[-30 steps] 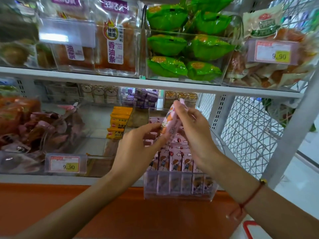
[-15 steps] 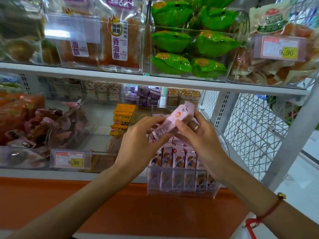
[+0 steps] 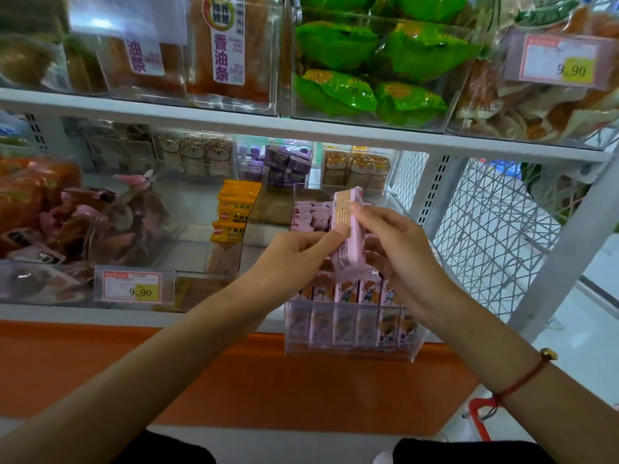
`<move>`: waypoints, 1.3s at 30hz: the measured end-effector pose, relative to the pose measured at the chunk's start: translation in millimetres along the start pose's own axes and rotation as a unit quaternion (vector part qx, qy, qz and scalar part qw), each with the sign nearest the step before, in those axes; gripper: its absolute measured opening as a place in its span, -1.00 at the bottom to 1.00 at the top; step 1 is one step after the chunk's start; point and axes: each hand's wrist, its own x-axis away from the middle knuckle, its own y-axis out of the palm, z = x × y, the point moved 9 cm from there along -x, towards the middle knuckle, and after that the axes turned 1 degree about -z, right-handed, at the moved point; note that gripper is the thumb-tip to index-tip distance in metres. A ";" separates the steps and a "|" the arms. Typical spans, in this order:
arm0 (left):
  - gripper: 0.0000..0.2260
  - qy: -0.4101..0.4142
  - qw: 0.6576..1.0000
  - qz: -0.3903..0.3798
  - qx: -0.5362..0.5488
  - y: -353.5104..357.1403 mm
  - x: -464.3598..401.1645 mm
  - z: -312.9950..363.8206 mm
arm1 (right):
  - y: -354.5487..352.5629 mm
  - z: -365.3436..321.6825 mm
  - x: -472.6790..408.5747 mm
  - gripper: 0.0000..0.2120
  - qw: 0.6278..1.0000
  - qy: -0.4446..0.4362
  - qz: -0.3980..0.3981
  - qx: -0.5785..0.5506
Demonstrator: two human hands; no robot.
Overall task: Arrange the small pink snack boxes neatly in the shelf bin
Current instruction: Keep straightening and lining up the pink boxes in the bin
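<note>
1. Pink and upright, the snack box (image 3: pixel 348 229) you hold sits just above the clear bin (image 3: pixel 351 333), its printed orange side turned toward you.
2. Your left hand (image 3: pixel 291 259) pinches the box from the left, thumb pressed on its near edge and the other fingers curled behind it.
3. Your right hand (image 3: pixel 398 252) grips the box from the right; its fingertips (image 3: pixel 360 209) are bent onto the upper part of the box.
4. Below your hands, a front row of pink boxes (image 3: pixel 355 293) stands upright side by side against the bin's front wall.
5. Behind the held box, further pink boxes (image 3: pixel 311 214) lie toward the back of the bin; you cannot tell how orderly they are.
6. Left of the bin, yellow packets (image 3: pixel 234 209) stand stacked in the next clear compartment.
7. Further left of the bin, a price tag (image 3: pixel 132 288) reading 9.90 hangs on the shelf front.
8. Above the bin, green bags (image 3: pixel 371 72) fill a clear container on the upper shelf.
9. Right of the bin, a white wire mesh panel (image 3: pixel 485 236) closes the shelf end.
10. Near the bin's lower right, a red cord bracelet (image 3: pixel 522 380) circles your right wrist.
</note>
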 end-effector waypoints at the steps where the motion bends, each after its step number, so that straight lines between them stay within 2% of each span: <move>1: -0.75 0.019 1.000 0.006 -0.014 -1.6 0.5 2.5 | 1.2 -2.1 0.2 -0.62 1.000 -0.012 -0.001 0.012; 3: -0.80 0.066 0.996 0.021 -0.048 -7.3 1.6 8.2 | 5.5 -10.0 2.7 -0.62 0.996 -0.060 -0.003 0.064; 5: -0.86 0.120 0.990 0.031 -0.072 -13.8 5.0 17.2 | 14.1 -25.6 10.0 -0.62 0.976 -0.158 -0.016 0.150; 7: -0.76 0.158 0.982 0.041 -0.098 -20.3 7.7 23.1 | 23.9 -36.2 18.4 -0.61 0.944 -0.249 -0.044 0.212; 10: -0.68 0.187 0.970 0.080 -0.130 -32.5 9.0 24.8 | 31.4 -39.7 25.7 -0.60 0.920 -0.315 -0.078 0.220; 13: -0.66 0.189 0.968 0.091 -0.136 -38.9 5.5 23.4 | 36.2 -39.1 25.2 -0.63 0.914 -0.336 -0.095 0.209; 17: -0.64 0.164 0.977 0.085 -0.109 -37.9 -2.5 16.8 | 34.3 -34.7 15.4 -0.56 0.924 -0.311 -0.083 0.207; 22: -0.62 0.110 0.987 0.114 0.025 -41.3 -7.0 9.3 | 36.6 -17.7 11.1 -0.35 0.935 -0.245 -0.094 0.236; 27: -0.56 0.079 0.983 0.153 0.061 -42.0 -5.9 5.5 | 29.4 -17.0 5.8 -0.61 0.965 -0.225 -0.072 0.116; 32: -0.43 0.066 0.963 0.157 0.209 -59.1 -7.6 3.8 | 31.0 16.6 -14.5 -0.61 0.986 -0.035 -0.163 -0.012; 35: -0.51 0.084 0.961 0.193 0.177 -67.4 -3.4 7.4 | 28.9 24.3 -26.6 -0.61 0.985 0.016 -0.135 -0.101; 39: -0.70 0.101 0.958 0.237 0.127 -74.0 0.7 10.2 | 19.2 14.2 -33.6 -0.46 0.994 -0.019 -0.058 -0.093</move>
